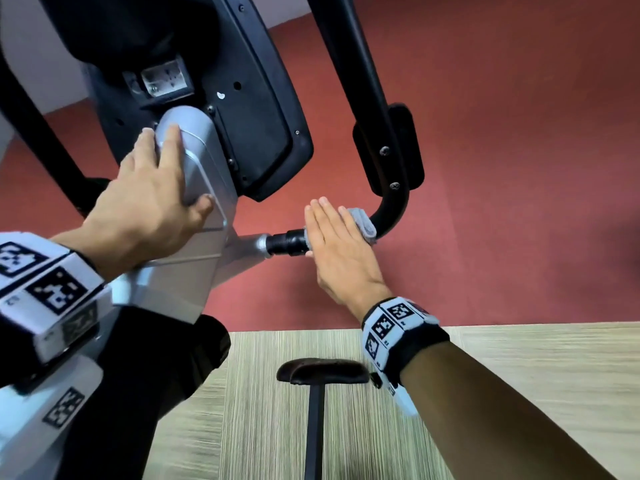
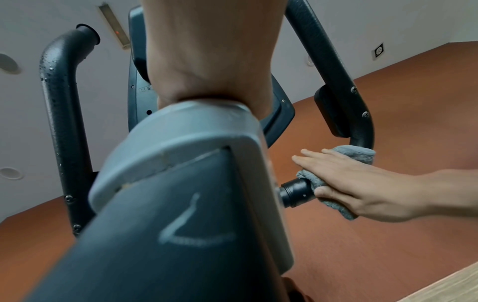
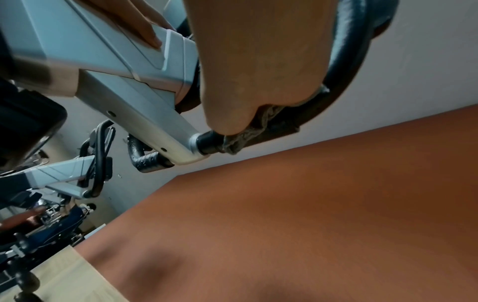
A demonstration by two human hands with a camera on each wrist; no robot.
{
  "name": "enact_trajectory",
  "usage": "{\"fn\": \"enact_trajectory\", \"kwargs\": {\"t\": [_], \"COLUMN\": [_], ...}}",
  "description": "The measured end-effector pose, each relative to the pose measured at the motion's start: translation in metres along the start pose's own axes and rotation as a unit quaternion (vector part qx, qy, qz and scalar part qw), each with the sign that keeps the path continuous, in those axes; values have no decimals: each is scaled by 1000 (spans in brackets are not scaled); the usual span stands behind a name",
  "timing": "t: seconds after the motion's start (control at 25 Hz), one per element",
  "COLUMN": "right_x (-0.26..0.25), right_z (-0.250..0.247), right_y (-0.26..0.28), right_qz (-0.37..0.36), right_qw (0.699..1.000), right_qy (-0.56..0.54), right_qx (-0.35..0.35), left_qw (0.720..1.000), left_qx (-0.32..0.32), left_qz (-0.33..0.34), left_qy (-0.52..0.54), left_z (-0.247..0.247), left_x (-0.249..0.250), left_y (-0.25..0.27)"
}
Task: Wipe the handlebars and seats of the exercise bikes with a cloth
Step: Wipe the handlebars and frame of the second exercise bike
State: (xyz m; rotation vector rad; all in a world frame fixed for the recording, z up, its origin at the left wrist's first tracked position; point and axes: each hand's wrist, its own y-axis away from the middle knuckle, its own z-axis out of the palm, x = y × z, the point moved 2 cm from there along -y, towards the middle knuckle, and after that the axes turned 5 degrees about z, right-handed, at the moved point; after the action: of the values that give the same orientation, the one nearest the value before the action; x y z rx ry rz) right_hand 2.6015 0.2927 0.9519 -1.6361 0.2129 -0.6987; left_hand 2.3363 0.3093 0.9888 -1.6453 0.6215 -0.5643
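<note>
Two wrist bands with black-and-white markers sit closest in the head view, one per arm. One left hand (image 1: 145,202) lies flat on the silver post (image 1: 194,168) of the exercise bike, fingers straight and slightly apart. One right hand (image 1: 337,247) presses one grey cloth (image 1: 363,223) onto the black handlebar (image 1: 388,133) near its lower bend, fingers straight and together. One dark seat (image 1: 322,370) shows below, over pale flooring.

From the left wrist, the post (image 2: 194,183) fills the foreground; two handlebar tubes rise either side, and the cloth (image 2: 354,154) wraps the right one under flat fingers (image 2: 323,161).

From the right wrist, the palm (image 3: 258,61) covers the cloth (image 3: 248,137) on the handlebar (image 3: 344,67); the fingers are hidden. At least one more bike (image 3: 59,173) stands behind.
</note>
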Motion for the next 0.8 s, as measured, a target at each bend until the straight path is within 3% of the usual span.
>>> {"fn": "enact_trajectory", "kwargs": {"t": [0.08,0.24,0.4,0.44,0.6,0.8], "right_x": [13,12,-16,-6,10,18], "right_z": [-4,-8,6,4,-3,2], "right_y": [1,18,5,8,20,24], "right_qz": [-25,60,-67,-72,29,-41], "right_qw": [999,997,996,995,998,997], "right_qy": [21,39,53,58,31,52], "right_qx": [-16,30,40,44,35,28], "left_qw": [1000,1000,1000,1000,1000,1000], "left_qx": [1,7,8,8,7,5], "left_qz": [4,7,10,12,7,10], "left_qy": [3,-1,-1,0,0,-1], "left_z": [1,2,2,1,1,2], "left_x": [1,-1,-2,-1,-4,0], "left_y": [-1,-1,-2,-2,0,-2]}}
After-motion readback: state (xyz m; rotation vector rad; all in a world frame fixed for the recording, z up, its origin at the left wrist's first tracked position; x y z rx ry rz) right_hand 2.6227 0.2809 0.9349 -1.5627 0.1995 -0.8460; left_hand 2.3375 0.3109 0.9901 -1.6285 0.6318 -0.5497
